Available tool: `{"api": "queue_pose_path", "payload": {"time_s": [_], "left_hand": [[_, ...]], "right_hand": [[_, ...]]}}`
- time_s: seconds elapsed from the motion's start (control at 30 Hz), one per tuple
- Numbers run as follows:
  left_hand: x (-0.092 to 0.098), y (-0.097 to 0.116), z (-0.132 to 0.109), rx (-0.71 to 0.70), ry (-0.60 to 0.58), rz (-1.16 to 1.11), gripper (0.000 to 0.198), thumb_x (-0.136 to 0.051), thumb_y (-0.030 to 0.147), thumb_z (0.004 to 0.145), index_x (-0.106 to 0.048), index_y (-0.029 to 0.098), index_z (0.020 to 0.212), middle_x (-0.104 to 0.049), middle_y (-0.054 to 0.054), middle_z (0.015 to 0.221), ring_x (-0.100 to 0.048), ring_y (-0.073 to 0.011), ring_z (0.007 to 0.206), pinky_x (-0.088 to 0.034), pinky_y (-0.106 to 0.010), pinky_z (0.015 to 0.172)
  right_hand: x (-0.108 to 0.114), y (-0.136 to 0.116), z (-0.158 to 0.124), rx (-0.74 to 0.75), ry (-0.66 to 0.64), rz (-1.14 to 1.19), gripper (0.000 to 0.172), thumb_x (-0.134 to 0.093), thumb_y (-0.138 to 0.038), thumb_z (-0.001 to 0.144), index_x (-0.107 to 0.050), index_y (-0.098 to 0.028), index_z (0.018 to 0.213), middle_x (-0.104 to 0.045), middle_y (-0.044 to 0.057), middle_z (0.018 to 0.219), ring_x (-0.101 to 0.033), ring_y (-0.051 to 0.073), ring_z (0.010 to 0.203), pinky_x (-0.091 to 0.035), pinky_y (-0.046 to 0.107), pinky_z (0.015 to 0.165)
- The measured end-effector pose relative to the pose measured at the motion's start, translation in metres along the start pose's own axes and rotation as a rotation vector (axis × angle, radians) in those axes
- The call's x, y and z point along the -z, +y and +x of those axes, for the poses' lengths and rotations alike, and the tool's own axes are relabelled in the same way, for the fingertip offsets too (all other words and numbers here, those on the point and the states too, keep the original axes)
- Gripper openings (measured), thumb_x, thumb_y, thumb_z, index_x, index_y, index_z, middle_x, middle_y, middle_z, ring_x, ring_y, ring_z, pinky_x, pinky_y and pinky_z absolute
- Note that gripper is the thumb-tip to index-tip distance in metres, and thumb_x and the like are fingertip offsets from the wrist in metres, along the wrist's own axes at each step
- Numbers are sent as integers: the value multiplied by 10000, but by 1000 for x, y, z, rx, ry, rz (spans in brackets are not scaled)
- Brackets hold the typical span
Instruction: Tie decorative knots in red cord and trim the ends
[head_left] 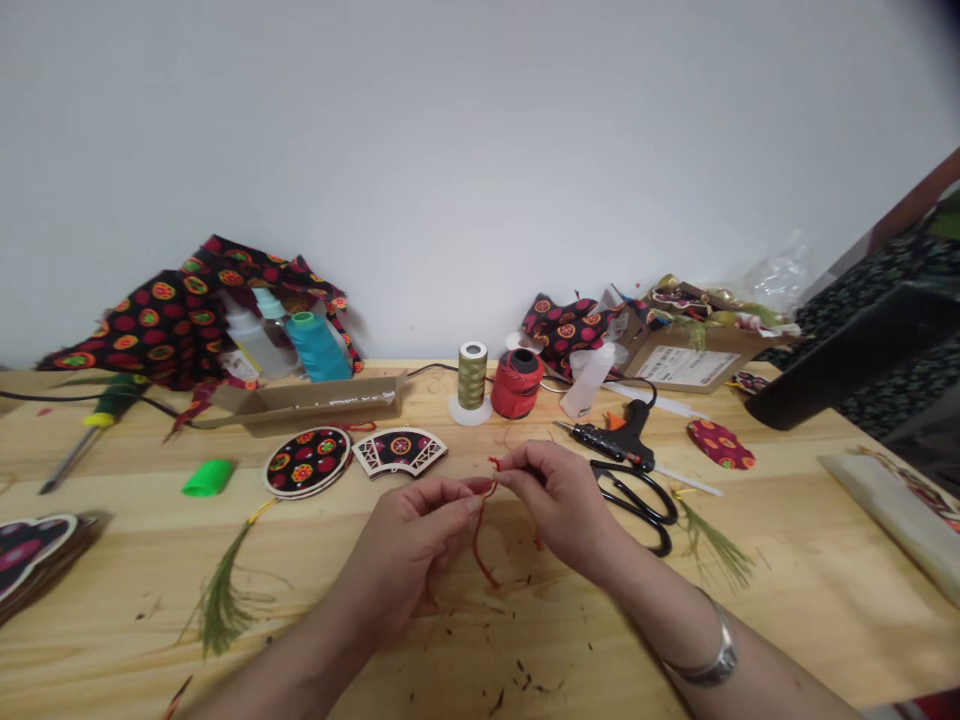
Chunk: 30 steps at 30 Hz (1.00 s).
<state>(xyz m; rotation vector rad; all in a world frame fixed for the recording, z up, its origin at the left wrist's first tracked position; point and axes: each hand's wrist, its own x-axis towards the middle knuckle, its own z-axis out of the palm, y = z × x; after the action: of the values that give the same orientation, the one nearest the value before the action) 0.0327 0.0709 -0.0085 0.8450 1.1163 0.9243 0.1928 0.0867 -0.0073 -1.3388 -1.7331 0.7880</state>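
Note:
Over the middle of the wooden table (787,590), my left hand (409,545) and my right hand (559,500) meet fingertip to fingertip. Both pinch a short length of red cord (480,530), which loops down between them toward the tabletop. A silver bangle sits on my right wrist. Just beyond my hands lie a fan-shaped fabric ornament (399,450) and a round fabric ornament (307,461). A red thread spool (517,384) and a green-gold thread spool (472,377) stand behind them.
Black scissors (637,500) and a glue gun (611,437) lie right of my hands. A green tassel (225,600), a green cap (208,478), bottles (289,340), patterned cloth (172,320) and a cardboard box (694,362) surround the area. A screwdriver (82,440) lies far left.

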Motion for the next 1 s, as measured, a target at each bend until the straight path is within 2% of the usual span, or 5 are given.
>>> {"api": "queue_pose_path", "payload": {"time_s": [0.1, 0.3, 0.6, 0.8, 1.0], "left_hand": [[-1, -1, -1, -10, -24, 17, 119, -702, 243, 660, -661, 147, 603, -675, -19, 797, -334, -23, 423, -209, -179, 397], [-4, -3, -3, 24, -18, 171, 107, -695, 259, 651, -690, 153, 660, -469, 71, 456, -282, -33, 397, -149, -167, 380], [-6, -3, -4, 26, -7, 276, 143, -675, 288, 649, -698, 155, 700, -541, 49, 538, -433, -67, 424, -340, -188, 415], [-4, -4, -3, -6, -29, 349, 142, -645, 280, 678, -700, 170, 749, -575, 33, 578, -438, -83, 456, -340, -208, 446], [5, 1, -3, -463, 129, 614, 299, -534, 325, 783, -655, 189, 545, -587, -78, 1027, -499, -245, 1034, -409, -319, 814]], "right_hand": [[-1, -2, -1, -31, -6, 15, 112, -562, -99, 750, -621, -170, 686, -642, -4, 661, -546, 117, 615, -389, 216, 590], [-3, -5, 1, -143, -33, 172, 70, -584, -123, 704, -601, -172, 657, -625, -7, 636, -538, 126, 609, -401, 234, 594], [-4, -10, 1, -393, -157, 567, 102, -578, -172, 696, -499, -177, 632, -534, -64, 505, -333, 50, 384, -261, 192, 397], [-3, -10, 0, -445, -228, 774, 199, -630, -278, 671, -464, -170, 658, -538, -51, 524, -323, 37, 386, -207, 177, 369], [3, -9, 3, -414, -223, 706, 208, -622, -303, 684, -464, -172, 652, -471, -74, 496, -306, 36, 385, -198, 172, 371]]}}
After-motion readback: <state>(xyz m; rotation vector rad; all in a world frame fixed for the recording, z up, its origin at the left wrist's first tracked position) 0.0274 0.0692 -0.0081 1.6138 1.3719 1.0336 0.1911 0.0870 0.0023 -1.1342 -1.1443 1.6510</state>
